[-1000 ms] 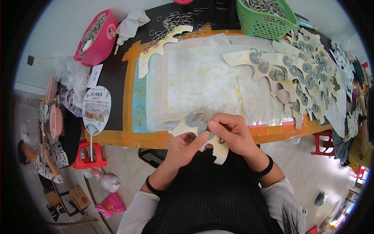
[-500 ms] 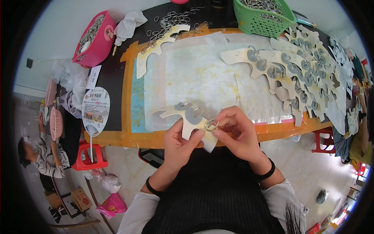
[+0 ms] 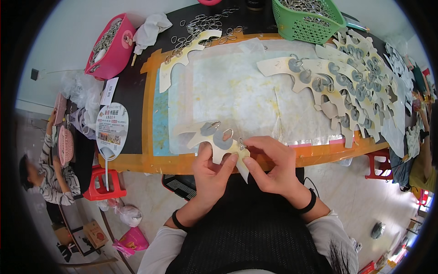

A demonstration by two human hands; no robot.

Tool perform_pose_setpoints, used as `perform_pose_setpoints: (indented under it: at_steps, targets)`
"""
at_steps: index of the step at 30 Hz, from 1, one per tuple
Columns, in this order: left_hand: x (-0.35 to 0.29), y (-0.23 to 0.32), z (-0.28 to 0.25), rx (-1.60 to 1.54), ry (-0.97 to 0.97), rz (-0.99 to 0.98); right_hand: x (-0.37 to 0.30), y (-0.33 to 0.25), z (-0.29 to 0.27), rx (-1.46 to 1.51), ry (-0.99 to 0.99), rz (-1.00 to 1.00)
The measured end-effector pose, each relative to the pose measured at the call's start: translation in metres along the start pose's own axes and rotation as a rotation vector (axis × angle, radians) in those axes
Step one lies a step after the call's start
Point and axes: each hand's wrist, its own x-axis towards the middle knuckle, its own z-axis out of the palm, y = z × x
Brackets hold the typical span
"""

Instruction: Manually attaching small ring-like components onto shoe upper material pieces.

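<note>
Thumb and fingers of your left hand [image 3: 211, 170] pinch the cream cut-out piece [image 3: 221, 154] at the near edge of the bench [image 3: 135, 102]. Your right hand [image 3: 274, 166] meets its right side by a metal ring [image 3: 241, 144]; whether it grips either, I cannot tell. A careless nudge could knock that ring crooked; hard bending might peel a grey patch [image 3: 222, 142].

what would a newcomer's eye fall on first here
Probably the bright pink basket of metal rings at the table's far left, and the green basket toward its far right. Next, the spread of grey-patched cream cutouts on the right. Nearest, the left grip holds a similar piece, right grip at its end.
</note>
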Motion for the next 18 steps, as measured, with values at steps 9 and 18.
perform_pose_setpoints:
  at_steps: [9, 18]
  targets:
    - [-0.004, -0.004, -0.001, 0.007, -0.039, 0.034, -0.005, 0.014, -0.004, 0.289, -0.046, 0.021]
    - [-0.003, 0.001, 0.007, -0.102, 0.037, -0.041, -0.002, 0.005, -0.004, 0.022, 0.009, -0.093]
